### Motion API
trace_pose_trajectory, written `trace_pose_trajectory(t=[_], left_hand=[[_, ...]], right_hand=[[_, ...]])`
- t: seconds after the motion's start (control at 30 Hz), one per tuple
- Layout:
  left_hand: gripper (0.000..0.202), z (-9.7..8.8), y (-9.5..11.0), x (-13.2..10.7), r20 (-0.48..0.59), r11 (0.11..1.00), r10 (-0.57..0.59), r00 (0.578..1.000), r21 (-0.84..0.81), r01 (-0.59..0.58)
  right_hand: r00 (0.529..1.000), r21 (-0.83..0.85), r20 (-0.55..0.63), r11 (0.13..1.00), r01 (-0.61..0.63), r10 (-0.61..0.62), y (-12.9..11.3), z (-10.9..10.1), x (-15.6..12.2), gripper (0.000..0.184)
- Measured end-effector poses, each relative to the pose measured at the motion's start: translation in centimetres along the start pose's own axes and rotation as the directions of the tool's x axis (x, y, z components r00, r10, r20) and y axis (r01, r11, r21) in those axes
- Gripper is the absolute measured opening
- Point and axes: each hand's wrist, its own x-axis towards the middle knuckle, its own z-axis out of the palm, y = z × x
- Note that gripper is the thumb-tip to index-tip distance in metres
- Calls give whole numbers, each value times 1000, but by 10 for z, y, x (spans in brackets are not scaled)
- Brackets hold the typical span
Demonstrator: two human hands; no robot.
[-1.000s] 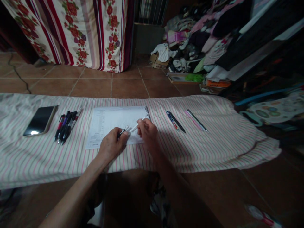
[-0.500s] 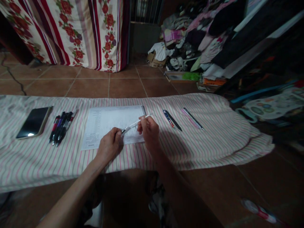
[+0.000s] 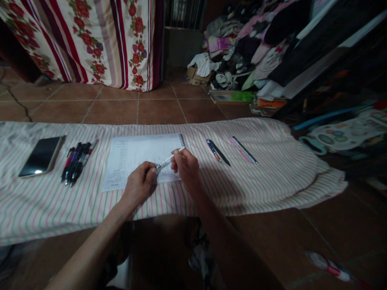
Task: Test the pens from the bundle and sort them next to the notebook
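In the head view, the left hand (image 3: pixel 140 180) and right hand (image 3: pixel 186 166) pinch a slim white pen (image 3: pixel 166 161) over a spiral notepad (image 3: pixel 139 150); a pen bundle (image 3: pixel 79 162) lies left of them, a black pen (image 3: pixel 220 153) right.

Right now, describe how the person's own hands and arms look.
The left hand and right hand are both gloveless. The left forearm and right forearm are bare too, with no sleeve, watch or band visible. Too dim to tell about rings.
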Motion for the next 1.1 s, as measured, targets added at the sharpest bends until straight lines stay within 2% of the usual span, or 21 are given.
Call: trace_pose_trajectory(t=[0.13,0.27,0.37,0.47,0.77,1.1], left_hand=[[22,1,-1,-1,30,993,21,999,-119,-17],[20,2,0,-1,59,960,48,997,-279,-29],[20,3,2,-1,66,934,22,998,-357,3],[21,3,4,-1,62,910,-14,998,-412,39],[19,0,16,-1,23,870,-67,998,-488,69],[20,3,15,-1,46,837,-97,994,-537,106]], right_hand=[[999,-72,52,997,8,-4,-1,0,-2,28],[989,-203,128,974,100,-75,-4,2,-6,29],[973,-263,191,948,181,-132,-6,5,-9,28],[963,-255,215,943,216,-163,-7,7,-11,28],[986,-14,165,1000,25,-23,0,8,-8,31],[997,4,78,1000,3,-4,-1,9,-9,22]])
